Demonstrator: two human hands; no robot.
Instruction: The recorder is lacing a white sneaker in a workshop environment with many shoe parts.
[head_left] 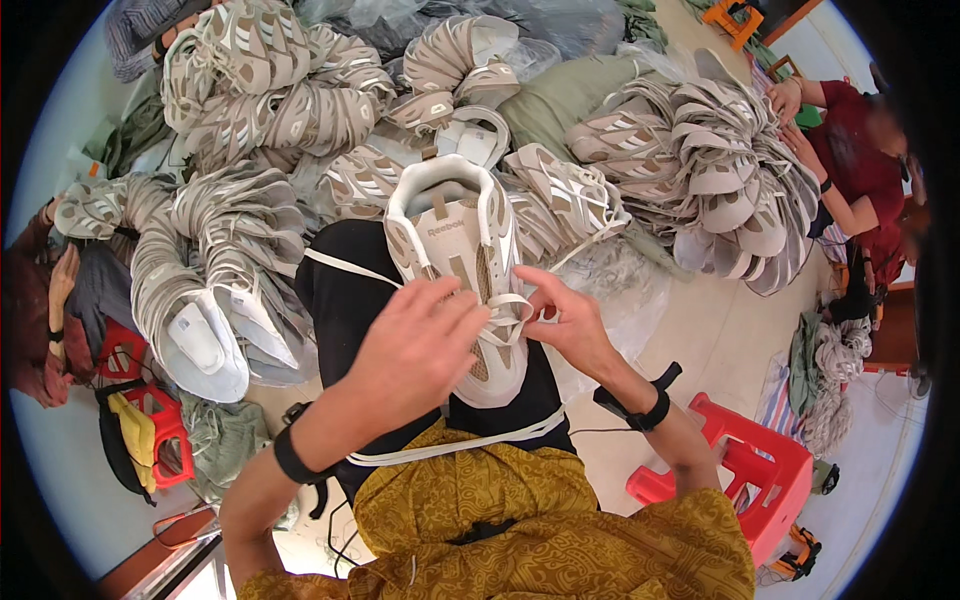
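Note:
A beige and white shoe upper [463, 235] lies across my lap on dark cloth, its collar opening away from me and its toe towards me. My left hand [425, 345] is closed over its left side, fingers bent across the lacing area; the thumb is hidden. At the right side of the upper, my right hand [568, 318] pinches a flat cream shoelace [513, 312] between thumb and forefinger, where it makes a small loop over the tongue. Long loose ends of lace trail out to both sides, and a further strand [470, 455] hangs across my lap.
Stacks of similar uppers lie ahead left [280, 110], at left [215, 240] and right [735, 165], among plastic bags [500, 25] and green cloth [570, 100]. A red stool [750, 460] stands at my right. Co-workers sit at both sides, one with hands [790, 110] at the right stack.

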